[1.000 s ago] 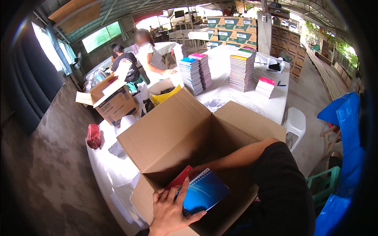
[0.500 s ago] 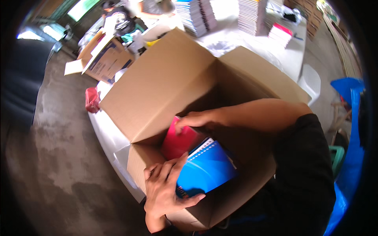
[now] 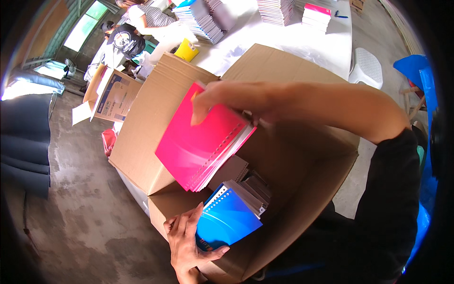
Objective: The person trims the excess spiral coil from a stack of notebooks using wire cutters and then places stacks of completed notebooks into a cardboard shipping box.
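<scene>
My right hand (image 3: 220, 97) grips a small stack of pink notebooks (image 3: 198, 146) with punched edges, thumb on the top cover. The stack is tilted, raised above the opening of a large cardboard box (image 3: 312, 156). At the box's near left corner, my left hand (image 3: 185, 241) spans one end of a blue notebook (image 3: 229, 217), fingers along one side and thumb along the other. The blue notebook lies on top of others inside the box. Behind it, more notebooks (image 3: 255, 191) show their page edges. Shadow hides part of the box's interior.
Tall notebook stacks (image 3: 201, 23) and a short pink-topped pile (image 3: 316, 19) stand on the white table (image 3: 338, 52). A white stool (image 3: 366, 68) is at right. Another open carton (image 3: 116, 97) sits far left, near a yellow container (image 3: 187, 49). Two people are beyond it.
My right hand has lifted the pink notebooks up out of the box, exposing more notebooks beneath. My left hand stays at the blue notebook. The view has shifted somewhat.
</scene>
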A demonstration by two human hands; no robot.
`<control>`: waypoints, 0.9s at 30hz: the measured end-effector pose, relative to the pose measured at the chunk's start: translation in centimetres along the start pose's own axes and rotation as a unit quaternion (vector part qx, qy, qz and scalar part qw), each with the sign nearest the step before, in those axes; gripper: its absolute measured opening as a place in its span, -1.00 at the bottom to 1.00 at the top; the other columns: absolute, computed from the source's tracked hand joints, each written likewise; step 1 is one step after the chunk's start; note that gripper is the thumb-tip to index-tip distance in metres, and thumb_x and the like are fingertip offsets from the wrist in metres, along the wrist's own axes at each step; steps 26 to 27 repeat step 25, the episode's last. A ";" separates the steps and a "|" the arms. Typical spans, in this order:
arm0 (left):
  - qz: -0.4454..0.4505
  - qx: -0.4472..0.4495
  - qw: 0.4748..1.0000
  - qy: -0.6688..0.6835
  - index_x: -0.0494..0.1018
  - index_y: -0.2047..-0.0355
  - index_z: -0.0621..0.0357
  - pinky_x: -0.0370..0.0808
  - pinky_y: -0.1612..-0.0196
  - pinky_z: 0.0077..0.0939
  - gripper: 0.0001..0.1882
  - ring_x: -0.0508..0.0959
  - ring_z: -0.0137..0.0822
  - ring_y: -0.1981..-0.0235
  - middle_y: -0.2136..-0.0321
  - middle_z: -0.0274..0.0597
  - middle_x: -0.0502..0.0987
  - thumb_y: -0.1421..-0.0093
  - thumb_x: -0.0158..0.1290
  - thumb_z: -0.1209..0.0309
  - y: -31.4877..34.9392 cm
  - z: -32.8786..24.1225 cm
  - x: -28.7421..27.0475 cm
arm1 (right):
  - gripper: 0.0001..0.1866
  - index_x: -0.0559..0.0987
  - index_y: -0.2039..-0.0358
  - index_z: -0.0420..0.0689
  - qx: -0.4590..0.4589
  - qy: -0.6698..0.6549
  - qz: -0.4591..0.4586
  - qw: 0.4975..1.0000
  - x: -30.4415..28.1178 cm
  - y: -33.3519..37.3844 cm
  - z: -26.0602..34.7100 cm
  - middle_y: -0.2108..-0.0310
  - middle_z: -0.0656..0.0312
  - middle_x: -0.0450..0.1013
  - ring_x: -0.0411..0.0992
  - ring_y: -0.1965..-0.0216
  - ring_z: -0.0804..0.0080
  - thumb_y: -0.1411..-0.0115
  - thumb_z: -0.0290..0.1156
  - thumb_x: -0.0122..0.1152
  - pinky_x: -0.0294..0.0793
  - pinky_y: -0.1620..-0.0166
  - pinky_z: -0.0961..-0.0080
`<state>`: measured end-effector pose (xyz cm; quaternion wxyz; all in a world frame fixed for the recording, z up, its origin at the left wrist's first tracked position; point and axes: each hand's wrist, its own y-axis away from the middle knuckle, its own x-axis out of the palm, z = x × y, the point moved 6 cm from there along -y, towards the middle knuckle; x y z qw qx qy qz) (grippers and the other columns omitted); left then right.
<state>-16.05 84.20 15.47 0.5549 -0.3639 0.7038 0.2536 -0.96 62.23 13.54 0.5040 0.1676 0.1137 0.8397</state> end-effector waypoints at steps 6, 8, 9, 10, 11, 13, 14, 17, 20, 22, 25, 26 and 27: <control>0.037 -0.021 0.999 0.007 0.24 -0.15 0.20 0.13 -0.01 -0.28 0.13 0.46 -0.17 0.11 0.09 -0.07 0.45 0.33 0.20 -0.31 0.5 0.5 0.5 | -0.59 0.49 0.25 -0.14 -0.123 -0.203 -0.045 0.970 -2.8 5.1 0.8 0.39 0.21 0.49 0.47 0.44 0.48 0.01 -0.10 0.18 0.46 0.36 0.50; 0.028 -0.012 0.999 0.011 0.17 -0.20 0.22 0.12 -0.03 -0.26 0.18 0.44 -0.12 0.05 -0.01 0.00 0.40 0.31 0.18 -0.33 0.5 0.5 0.0 | -0.54 0.48 0.19 -0.10 -0.177 -0.276 -0.043 0.944 -3.1 5.9 1.0 0.36 0.21 0.50 0.49 0.37 0.40 0.03 -0.05 0.19 0.50 0.34 0.41; 0.054 -0.024 0.996 0.069 0.00 -0.27 0.25 0.11 -0.12 -0.15 0.25 0.34 0.00 -0.11 -0.14 0.08 0.28 0.26 0.16 -0.34 0.6 1.0 -0.5 | -0.50 0.47 0.18 -0.05 -0.205 -0.320 -0.047 0.924 -3.1 6.1 1.1 0.38 0.22 0.49 0.49 0.37 0.35 0.06 0.00 0.20 0.50 0.39 0.36; 0.043 -0.036 0.990 0.126 -0.08 -0.29 0.24 0.10 -0.15 -0.11 0.24 0.28 0.03 -0.17 -0.17 0.12 0.23 0.19 0.12 -0.33 0.5 1.5 -1.3 | -0.50 0.48 0.15 -0.03 -0.192 -0.379 -0.033 0.905 -3.2 6.4 0.8 0.30 0.21 0.49 0.47 0.27 0.30 0.03 0.02 0.17 0.50 0.34 0.24; 0.031 -0.047 0.981 0.183 -0.15 -0.31 0.24 0.08 -0.19 -0.07 0.22 0.22 0.05 -0.22 -0.20 0.15 0.18 0.13 0.09 -0.33 0.1 1.8 -2.3 | -0.50 0.48 0.11 -0.01 -0.173 -0.437 -0.017 0.883 -3.4 6.6 0.6 0.22 0.19 0.48 0.45 0.17 0.24 -0.01 0.03 0.14 0.50 0.28 0.12; -0.044 -0.110 0.925 0.361 -0.16 -0.32 0.22 0.17 -0.19 -0.15 0.13 0.25 0.02 -0.19 -0.20 0.15 0.17 -0.02 -0.22 -0.43 -2.6 0.9 -4.7 | -0.45 0.46 0.04 0.02 -0.197 -0.418 0.015 0.887 -3.0 8.2 1.0 0.11 0.17 0.44 0.40 0.08 0.14 -0.03 0.08 0.08 0.44 0.20 -0.07; -0.045 -0.113 0.889 0.442 -0.16 -0.32 0.16 0.21 -0.17 -0.21 0.06 0.27 0.03 -0.18 -0.21 0.11 0.16 -0.08 -0.25 -0.39 -4.3 1.0 -5.1 | -0.43 0.45 0.01 0.03 -0.208 -0.408 0.029 0.889 -2.8 8.8 1.3 0.06 0.15 0.42 0.38 0.03 0.09 -0.05 0.10 0.05 0.42 0.15 -0.16; -0.064 -0.088 0.806 0.582 -0.16 -0.32 0.17 0.30 -0.12 -0.30 -0.12 0.32 -0.10 -0.15 -0.21 0.05 0.18 -0.18 -0.03 -0.04 -7.3 0.4 -6.6 | -0.34 0.38 -0.10 0.03 -0.225 -0.416 0.082 0.877 -1.3 9.4 1.6 -0.03 0.13 0.36 0.35 -0.02 -0.01 -0.09 0.17 -0.07 0.35 0.10 -0.28; -0.092 -0.006 0.784 0.614 -0.18 -0.31 0.21 0.32 -0.12 -0.39 -0.13 0.34 -0.24 -0.12 -0.21 0.02 0.19 -0.18 0.12 0.30 -9.5 -1.2 -6.8 | -0.28 0.29 -0.18 0.05 -0.240 -0.428 0.095 0.866 0.7 10.3 1.9 -0.14 0.12 0.26 0.30 -0.08 -0.05 -0.09 0.20 -0.12 0.31 0.05 -0.32; -0.092 0.049 0.771 0.628 -0.19 -0.31 0.22 0.33 -0.12 -0.42 -0.07 0.34 -0.29 -0.11 -0.21 -0.01 0.20 -0.10 0.20 0.42 -10.3 -2.7 -7.0 | -0.27 0.25 -0.21 0.07 -0.242 -0.440 0.117 0.857 1.2 10.5 1.5 -0.19 0.13 0.21 0.25 -0.14 -0.05 -0.10 0.19 -0.13 0.27 0.01 -0.31; -0.083 0.035 0.815 0.573 -0.15 -0.32 0.07 0.29 -0.17 -0.37 -0.14 0.37 -0.17 -0.12 -0.21 -0.01 0.20 -0.16 0.14 0.30 -11.3 -2.7 -6.3 | -0.24 0.16 -0.26 0.10 -0.241 -0.474 0.122 0.838 1.2 10.6 0.9 -0.23 0.12 0.15 0.13 -0.22 -0.02 -0.09 0.19 -0.15 0.15 -0.08 -0.34; -0.083 0.035 0.815 0.573 -0.15 -0.32 0.07 0.29 -0.17 -0.37 -0.14 0.37 -0.17 -0.12 -0.21 -0.01 0.20 -0.16 0.14 0.30 -11.3 -2.7 -6.3 | -0.24 0.16 -0.26 0.10 -0.241 -0.474 0.122 0.838 1.2 10.6 0.9 -0.23 0.12 0.15 0.13 -0.22 -0.02 -0.09 0.19 -0.15 0.15 -0.08 -0.34; -0.083 0.035 0.815 0.573 -0.15 -0.32 0.07 0.29 -0.17 -0.37 -0.14 0.37 -0.17 -0.12 -0.21 -0.01 0.20 -0.16 0.14 0.30 -11.3 -2.7 -6.3 | -0.24 0.16 -0.26 0.10 -0.241 -0.474 0.122 0.838 1.2 10.6 0.9 -0.23 0.12 0.15 0.13 -0.22 -0.02 -0.09 0.19 -0.15 0.15 -0.08 -0.34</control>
